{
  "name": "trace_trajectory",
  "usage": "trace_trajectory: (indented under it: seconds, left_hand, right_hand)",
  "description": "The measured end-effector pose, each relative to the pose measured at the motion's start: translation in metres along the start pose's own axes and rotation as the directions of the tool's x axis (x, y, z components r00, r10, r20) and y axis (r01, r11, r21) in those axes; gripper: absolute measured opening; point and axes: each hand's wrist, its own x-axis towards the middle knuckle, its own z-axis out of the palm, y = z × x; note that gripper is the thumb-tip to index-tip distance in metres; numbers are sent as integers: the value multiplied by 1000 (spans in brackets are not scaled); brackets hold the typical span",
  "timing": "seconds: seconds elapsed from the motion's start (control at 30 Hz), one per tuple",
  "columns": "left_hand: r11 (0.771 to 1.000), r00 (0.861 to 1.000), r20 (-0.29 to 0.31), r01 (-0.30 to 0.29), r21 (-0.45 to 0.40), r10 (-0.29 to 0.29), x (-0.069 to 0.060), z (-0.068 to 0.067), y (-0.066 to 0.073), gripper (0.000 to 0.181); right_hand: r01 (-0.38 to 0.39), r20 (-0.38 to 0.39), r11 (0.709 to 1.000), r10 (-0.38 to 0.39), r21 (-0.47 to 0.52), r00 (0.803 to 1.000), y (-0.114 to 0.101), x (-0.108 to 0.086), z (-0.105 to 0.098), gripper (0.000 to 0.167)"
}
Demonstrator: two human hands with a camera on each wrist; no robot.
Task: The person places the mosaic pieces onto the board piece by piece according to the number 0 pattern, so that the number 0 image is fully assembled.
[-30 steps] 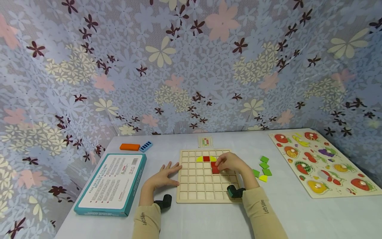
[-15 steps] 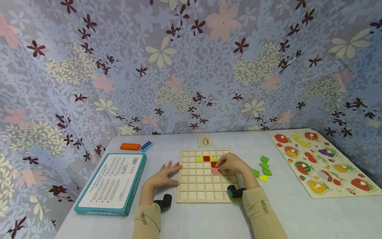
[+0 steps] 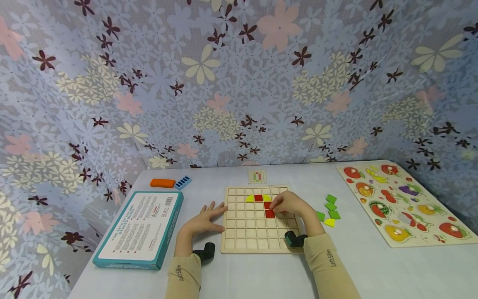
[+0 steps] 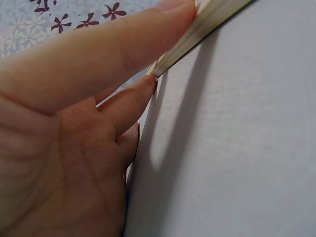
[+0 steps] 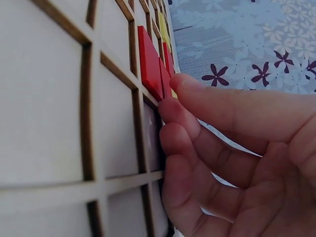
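A wooden grid board (image 3: 240,234) lies flat in the middle of the table. My right hand (image 3: 291,204) is over its right half, with thumb and fingers curled at the edge of a red square tile (image 3: 269,214). In the right wrist view this red tile (image 5: 149,64) stands slightly proud of its cell, and my fingertips hide part of its edge. Another red tile (image 3: 267,205) lies just behind it, and a further red tile (image 3: 258,198) sits between two yellow rounded pieces (image 3: 249,199). My left hand (image 3: 201,222) has its fingers spread, touching the board's left edge.
Several green tiles (image 3: 330,206) and a yellow piece (image 3: 329,223) lie right of the board. A small pattern card (image 3: 257,177) is behind it. At left are a teal-and-white box (image 3: 136,228), an orange block (image 3: 162,183) and a blue slotted piece (image 3: 183,182). A fruit puzzle (image 3: 407,207) lies far right.
The red tile at my right fingertips shifts slightly; it looked paler half a second ago and is deep red now. Both hands stay in nearly the same place.
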Motion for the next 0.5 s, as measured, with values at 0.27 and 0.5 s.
trace_trajectory:
  seconds: [0.27, 0.5]
  left_hand:
    - [1000, 1000, 2, 6, -5, -6, 0, 0, 1, 78]
    - [1000, 1000, 6, 2, -1, -2, 0, -1, 0, 78]
  right_hand:
    - [2, -11, 1000, -2, 16, 1000, 4, -1, -4, 12]
    - [-32, -45, 999, 32, 5, 998, 9, -4, -14, 14]
